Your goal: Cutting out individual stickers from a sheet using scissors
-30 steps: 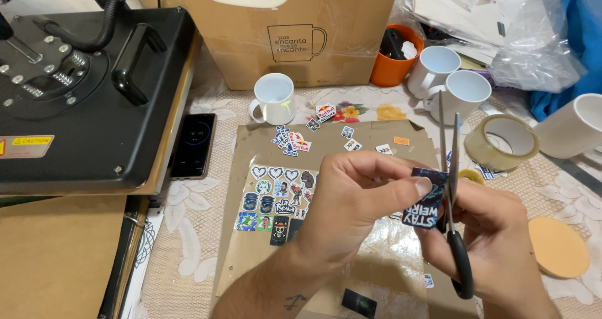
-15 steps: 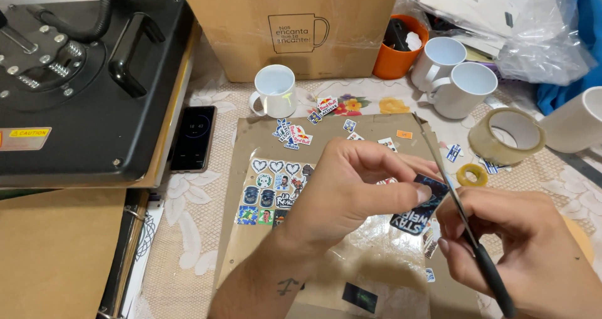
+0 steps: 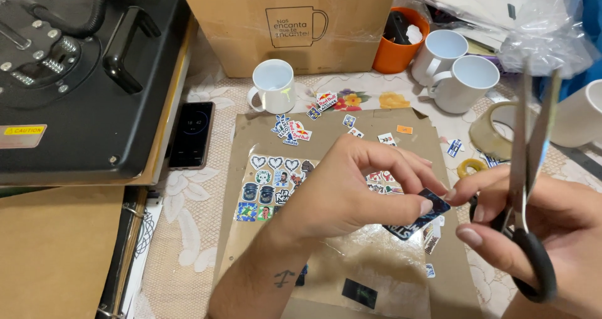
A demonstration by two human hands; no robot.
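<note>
My left hand [image 3: 345, 190] pinches a small dark sticker [image 3: 419, 217] at its upper edge, just above a brown paper sheet [image 3: 238, 231]. My right hand [image 3: 539, 225] grips black-handled scissors [image 3: 525, 168] with the blades pointing up and nearly closed, to the right of the sticker. Its index finger reaches toward the sticker's right corner. Several cut stickers [image 3: 269, 190] lie in rows on the paper to the left of my left hand.
A black heat press [image 3: 75, 81] fills the left. A phone [image 3: 192, 134] lies beside it. White mugs [image 3: 272, 86] [image 3: 464, 84], an orange cup [image 3: 395, 52], a cardboard box [image 3: 295, 24] and tape rolls [image 3: 495, 131] stand behind the paper.
The scissors swung from lying low and angled across the sticker to standing upright at the right. My left hand kept hold of the sticker and shifted slightly lower.
</note>
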